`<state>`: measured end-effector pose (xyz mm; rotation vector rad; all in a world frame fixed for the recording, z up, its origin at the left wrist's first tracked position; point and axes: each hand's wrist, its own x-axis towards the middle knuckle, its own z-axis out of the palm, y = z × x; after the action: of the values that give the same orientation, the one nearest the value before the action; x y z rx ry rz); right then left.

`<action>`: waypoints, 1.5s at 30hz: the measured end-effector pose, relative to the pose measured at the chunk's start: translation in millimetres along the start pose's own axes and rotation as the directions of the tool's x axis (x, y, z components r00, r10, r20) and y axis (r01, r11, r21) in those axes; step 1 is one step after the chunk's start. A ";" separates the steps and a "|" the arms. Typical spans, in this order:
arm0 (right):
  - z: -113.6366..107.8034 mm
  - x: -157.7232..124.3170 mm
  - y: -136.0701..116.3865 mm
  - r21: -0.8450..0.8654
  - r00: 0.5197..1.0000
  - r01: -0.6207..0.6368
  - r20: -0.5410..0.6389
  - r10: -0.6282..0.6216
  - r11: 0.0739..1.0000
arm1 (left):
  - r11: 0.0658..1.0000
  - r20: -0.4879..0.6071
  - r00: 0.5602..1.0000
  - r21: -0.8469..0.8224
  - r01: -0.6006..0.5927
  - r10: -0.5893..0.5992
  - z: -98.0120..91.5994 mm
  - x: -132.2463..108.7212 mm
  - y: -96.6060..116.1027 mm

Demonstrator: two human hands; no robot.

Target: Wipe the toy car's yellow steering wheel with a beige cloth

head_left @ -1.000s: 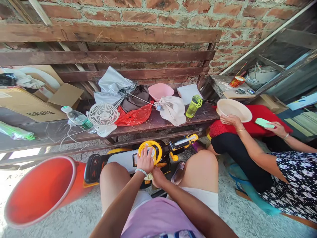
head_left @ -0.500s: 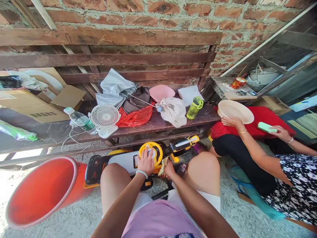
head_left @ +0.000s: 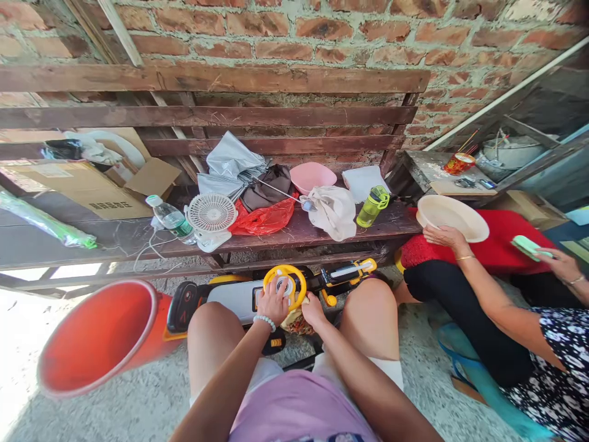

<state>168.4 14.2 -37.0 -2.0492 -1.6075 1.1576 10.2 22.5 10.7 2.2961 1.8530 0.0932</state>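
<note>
A toy ride-on car (head_left: 234,298) with a white body and yellow trim lies on the ground between my knees. My left hand (head_left: 272,302), a bead bracelet on its wrist, grips the car's yellow steering wheel (head_left: 285,285). My right hand (head_left: 313,310) sits just right of the wheel, closed on a crumpled yellowish cloth (head_left: 296,322) pressed against the car below the wheel.
An orange bucket (head_left: 103,334) lies on its side at my left. The wooden bench (head_left: 115,236) behind the car carries a small white fan (head_left: 210,216), a water bottle, bags, a green bottle and a pink bowl. A seated person at right holds a cream basin (head_left: 451,216).
My right hand has shifted from behind my left wrist to the right of the steering wheel, taking the cloth with it. The view moved slightly. The other person's far hand drew right.
</note>
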 end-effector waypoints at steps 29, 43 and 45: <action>-137.0 42.4 -106.6 -0.361 0.923 0.319 -0.091 -0.373 0.876 | 0.991 0.005 1.000 -0.133 0.019 -0.019 11.6 -0.4 0.7; -80.5 142.6 -70.6 -0.500 0.878 0.122 0.457 0.142 0.857 | 0.986 0.032 0.999 -0.169 0.007 -0.002 11.9 -4.0 -5.8; -79.2 147.7 -70.2 -0.565 0.898 0.121 0.412 0.152 0.816 | 0.987 0.033 0.999 -0.162 0.009 -0.004 12.3 -3.9 -5.7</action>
<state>186.9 191.3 -1.3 -2.2488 -2.4254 1.3292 5.9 18.6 -2.2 2.1689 1.7675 0.1963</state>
